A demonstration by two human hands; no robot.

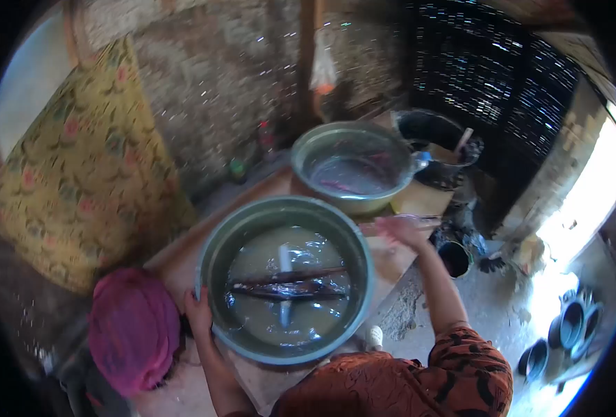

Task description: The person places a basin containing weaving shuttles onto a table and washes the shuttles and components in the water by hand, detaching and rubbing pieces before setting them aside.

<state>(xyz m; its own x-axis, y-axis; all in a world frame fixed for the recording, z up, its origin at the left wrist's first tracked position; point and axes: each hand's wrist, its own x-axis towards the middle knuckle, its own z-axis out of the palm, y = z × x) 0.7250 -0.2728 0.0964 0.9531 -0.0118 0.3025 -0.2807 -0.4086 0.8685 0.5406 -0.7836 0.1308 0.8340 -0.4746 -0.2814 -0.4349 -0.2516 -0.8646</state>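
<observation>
The large green basin point(218, 258) holds cloudy water and long dark pieces point(288, 287); the left hand point(198, 314) clamps its rim. Behind stand a smaller basin point(353, 131) of water and a black bucket point(422, 115). The blurred right hand point(400, 231) is near both basins, grip unclear.

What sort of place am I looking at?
Probably a rustic kitchen or wash area: a large basin of cloudy water, dark vessels on the floor, and a rough wall.
</observation>
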